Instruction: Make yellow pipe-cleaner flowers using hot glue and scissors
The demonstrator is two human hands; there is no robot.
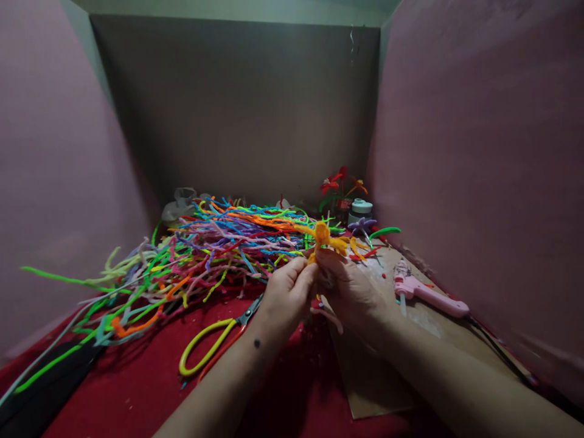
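Pinching a yellow fuzzy flower just right of the frame's centre, we have the grip of our left hand and right hand closed on it, scissors lying lower left.

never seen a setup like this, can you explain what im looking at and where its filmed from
There is no machine here: the hands are a person's own, bare left hand and right hand. The single picture comes from a camera worn on the head, looking forward and down. Both hands hold a yellow-orange fuzzy piece. Beyond them lies a heap of colourful fuzzy stems. Scissors, partly hidden by the left forearm, lie on a red cloth. To the right, a pink glue gun rests on a brown board.
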